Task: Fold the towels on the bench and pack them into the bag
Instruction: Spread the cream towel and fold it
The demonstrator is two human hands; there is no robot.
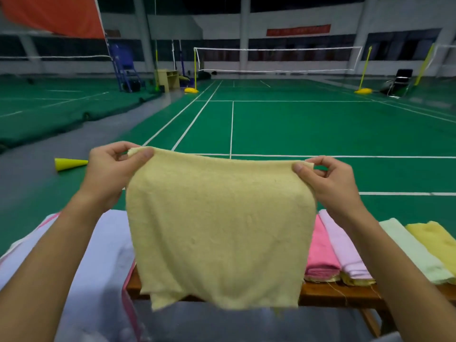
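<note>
Head view: yellow towel (219,228) hides most of the bench (340,293)

Pale yellow towel (219,230), pink towel (320,253), lilac towel (345,250), green court floor (296,124)

I've got the pale yellow towel (219,233) held up in front of me, my left hand (112,169) pinching one top corner and my right hand (328,178) pinching the other, so it hangs down over the wooden bench (345,293). On the bench to my right sit folded towels side by side: pink (320,255), lilac (345,253), mint green (414,253), and another yellow one (436,240). Left of me is a light purple bag (103,255) with pink trim. Green badminton court (296,124) and net (276,59) beyond, plus a yellow cone (70,164) lying on the floor.
</note>
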